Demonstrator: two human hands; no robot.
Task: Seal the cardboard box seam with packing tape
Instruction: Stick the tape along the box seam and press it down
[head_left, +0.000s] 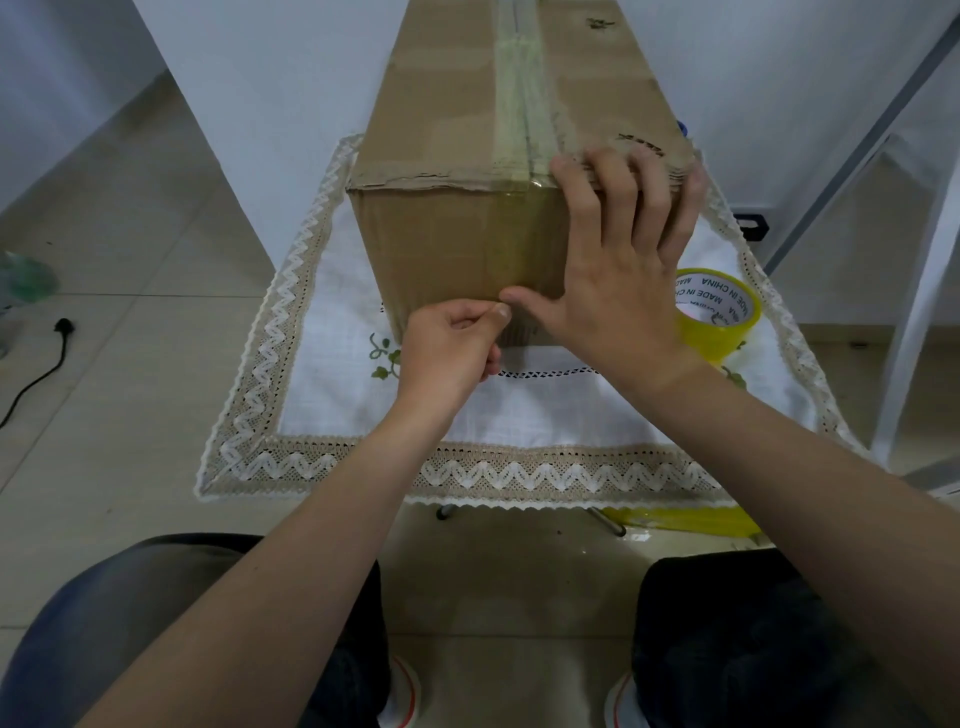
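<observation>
This looks like a room in a home. A white cloth (519, 410) with lace edges (270, 332) and sewn green leaves (384, 358) is spread out. The floor (135, 364) has pale tiles, and a black plug (63, 327) lies on it.

The cardboard box (457, 244) is plain brown, its tape strip (519, 88) pale yellowish. The tape roll (719, 317) at right is bright yellow. The cloth (519, 415) is white with a beige zigzag border (311, 462) and green leaves (387, 358).
</observation>
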